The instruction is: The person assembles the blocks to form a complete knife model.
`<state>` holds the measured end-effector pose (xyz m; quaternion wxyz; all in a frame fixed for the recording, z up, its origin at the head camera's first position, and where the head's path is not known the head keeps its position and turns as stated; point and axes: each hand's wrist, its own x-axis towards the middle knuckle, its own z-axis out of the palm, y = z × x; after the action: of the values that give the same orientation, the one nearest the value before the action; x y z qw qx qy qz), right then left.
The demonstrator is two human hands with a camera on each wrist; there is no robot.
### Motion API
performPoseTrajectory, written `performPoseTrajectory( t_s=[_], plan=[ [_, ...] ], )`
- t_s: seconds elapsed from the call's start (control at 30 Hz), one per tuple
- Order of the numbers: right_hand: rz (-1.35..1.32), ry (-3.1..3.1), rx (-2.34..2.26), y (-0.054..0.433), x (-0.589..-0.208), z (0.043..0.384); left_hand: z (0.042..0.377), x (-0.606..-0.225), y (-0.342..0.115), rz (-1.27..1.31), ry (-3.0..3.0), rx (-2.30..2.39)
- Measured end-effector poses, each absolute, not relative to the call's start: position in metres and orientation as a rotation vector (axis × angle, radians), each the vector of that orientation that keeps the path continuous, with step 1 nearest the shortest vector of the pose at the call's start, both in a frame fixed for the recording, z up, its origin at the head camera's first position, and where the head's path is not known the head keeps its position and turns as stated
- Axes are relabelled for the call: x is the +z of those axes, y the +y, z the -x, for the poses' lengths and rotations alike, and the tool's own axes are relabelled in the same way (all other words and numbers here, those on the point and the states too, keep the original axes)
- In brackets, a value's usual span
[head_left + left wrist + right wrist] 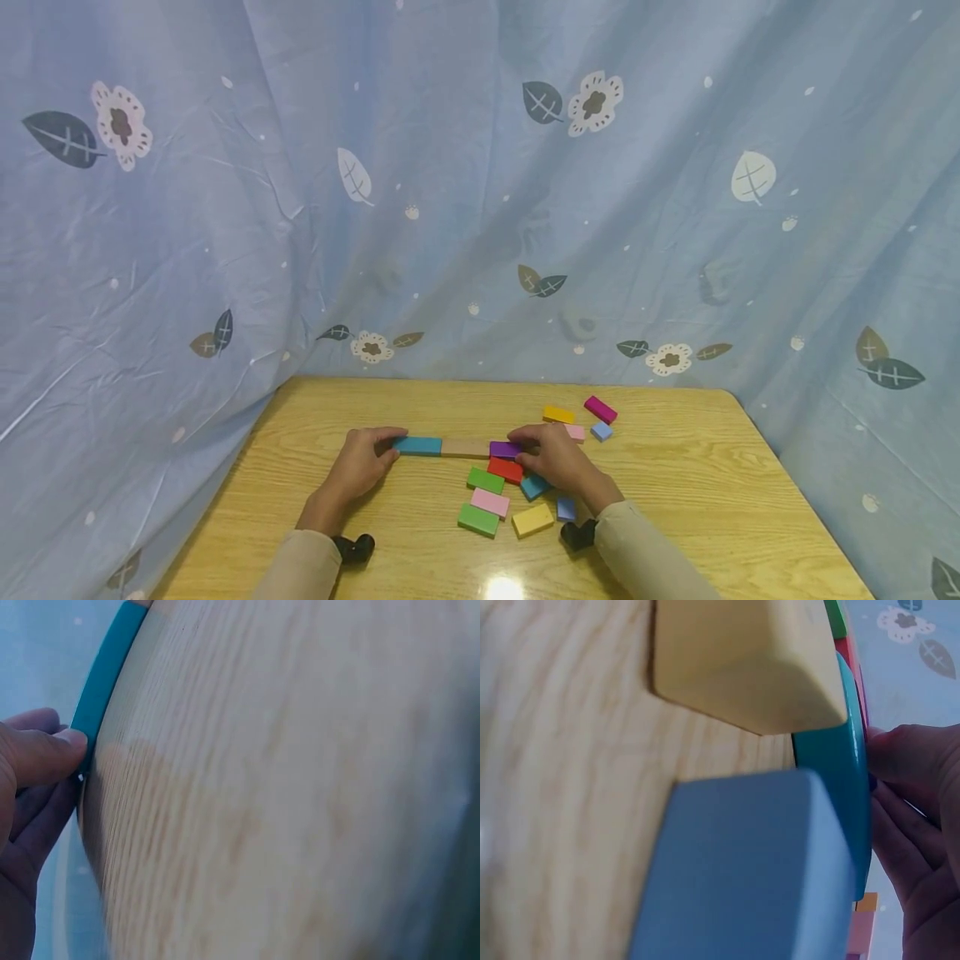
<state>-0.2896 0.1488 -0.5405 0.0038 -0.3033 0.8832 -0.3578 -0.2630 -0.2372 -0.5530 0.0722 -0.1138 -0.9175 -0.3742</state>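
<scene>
Three blocks lie end to end in a row in the head view: a teal block (417,447), a plain wood-coloured block (465,448) and a purple block (504,450). My left hand (358,467) pinches the row's left end, thumb and fingers on the teal block (109,671). At the other end my right hand (561,458) pinches the purple block, partly covering it. Just in front of the purple block lies a red block (506,471). A second teal block (536,486) sits beneath the right hand; in the right wrist view it hides much of the grip.
Nearer me lie two green blocks (478,520), a pink block (491,502), a yellow block (533,521) and a blue block (566,509). Behind the right hand are an orange block (558,414), another pink block (576,432), a small blue block (602,431) and a magenta block (601,409). A curtain (465,250) borders the table.
</scene>
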Motion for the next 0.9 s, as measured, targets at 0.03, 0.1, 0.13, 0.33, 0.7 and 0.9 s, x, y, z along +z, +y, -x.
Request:
performPoseTrajectory(
  t_s=[0.03, 0.1, 0.13, 0.33, 0.7, 0.9],
  plan=[
    [0.938, 2.764, -1.126, 0.1486, -0.5404, 0.2894, 0.2629, -0.5530, -0.2372, 0.341, -2.758, -1.125],
    [0.937, 2.770, -1.116, 0.1483, -0.5411, 0.2896, 0.2626, -0.5528, -0.2371, 0.338, -2.760, -1.124],
    [0.936, 2.774, -1.112, 0.1482, -0.5412, 0.2895, 0.2624, -0.5527, -0.2370, 0.336, -2.760, -1.128],
    [0.953, 2.789, -1.107, 0.1483, -0.5420, 0.2893, 0.2609, -0.5513, -0.2364, 0.320, -2.760, -1.154],
    [0.939, 2.790, -1.116, 0.1471, -0.5418, 0.2894, 0.2606, -0.5513, -0.2355, 0.336, -2.752, -1.127],
    [0.967, 2.813, -1.084, 0.1458, -0.5425, 0.2897, 0.2617, -0.5531, -0.2363, 0.343, -2.758, -1.137]
  ],
)
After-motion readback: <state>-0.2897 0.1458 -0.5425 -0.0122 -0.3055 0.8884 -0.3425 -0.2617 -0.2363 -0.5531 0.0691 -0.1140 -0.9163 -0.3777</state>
